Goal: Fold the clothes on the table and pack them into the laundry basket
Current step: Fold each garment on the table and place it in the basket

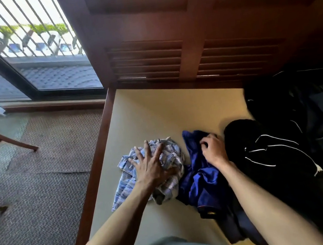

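Observation:
A crumpled light-blue checked shirt [171,184] lies on the beige table [152,119] near its left edge. My left hand [151,164] presses flat on it with fingers spread. Right beside it lies a dark blue garment [203,184]. My right hand [213,148] rests on its upper part with fingers curled, pinching the fabric. A pile of black clothes with white piping [273,148] fills the table's right side. No laundry basket is in view.
Brown louvred wooden doors [187,47] stand right behind the table. A wooden rim [98,161] borders the table's left edge. Patterned carpet [42,189], a chair leg [15,141] and a barred window [32,36] are at left.

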### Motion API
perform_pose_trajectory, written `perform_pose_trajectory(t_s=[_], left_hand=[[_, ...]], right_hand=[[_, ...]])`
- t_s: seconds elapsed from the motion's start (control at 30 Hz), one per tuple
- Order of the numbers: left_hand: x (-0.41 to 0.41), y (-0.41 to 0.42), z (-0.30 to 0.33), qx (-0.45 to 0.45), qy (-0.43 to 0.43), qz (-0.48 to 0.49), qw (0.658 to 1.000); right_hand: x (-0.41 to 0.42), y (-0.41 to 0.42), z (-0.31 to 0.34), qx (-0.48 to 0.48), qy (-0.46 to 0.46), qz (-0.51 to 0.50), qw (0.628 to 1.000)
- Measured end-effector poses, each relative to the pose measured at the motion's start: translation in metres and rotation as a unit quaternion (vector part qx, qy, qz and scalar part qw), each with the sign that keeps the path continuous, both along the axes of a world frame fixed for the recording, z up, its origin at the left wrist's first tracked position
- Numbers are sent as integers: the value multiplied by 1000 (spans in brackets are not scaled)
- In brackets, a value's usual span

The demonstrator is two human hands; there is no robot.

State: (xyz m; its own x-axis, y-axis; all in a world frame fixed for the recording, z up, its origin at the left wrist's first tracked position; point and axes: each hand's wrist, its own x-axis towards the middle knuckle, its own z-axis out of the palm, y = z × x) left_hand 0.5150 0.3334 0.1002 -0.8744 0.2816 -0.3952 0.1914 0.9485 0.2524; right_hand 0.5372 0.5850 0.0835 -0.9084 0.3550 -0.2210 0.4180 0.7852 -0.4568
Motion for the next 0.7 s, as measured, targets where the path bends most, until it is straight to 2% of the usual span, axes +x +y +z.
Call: perform_pose_trajectory(t_s=[0.1,0.2,0.3,0.4,0.5,0.6,0.7], left_hand=[[-3,4,-5,14,-6,14,1000],[-5,0,-4,32,-11,17,999],[-1,-1,-2,25,-10,0,1000],[2,-3,3,46,-32,-1,998],[5,-10,10,49,-51,-14,997],[18,-18,8,11,9,-31,999],[34,-27,-2,-6,65,-18,998]], right_hand=[[10,-8,38,-112,106,-65,986],[56,-31,66,-139,156,-44,977],[117,-54,52,-72,132,-23,988],[144,-59,25,75,103,21,992],[152,-64,0,93,25,79,992],[162,-77,-30,124,6,141,982],[157,-87,-37,166,14,152,974]])
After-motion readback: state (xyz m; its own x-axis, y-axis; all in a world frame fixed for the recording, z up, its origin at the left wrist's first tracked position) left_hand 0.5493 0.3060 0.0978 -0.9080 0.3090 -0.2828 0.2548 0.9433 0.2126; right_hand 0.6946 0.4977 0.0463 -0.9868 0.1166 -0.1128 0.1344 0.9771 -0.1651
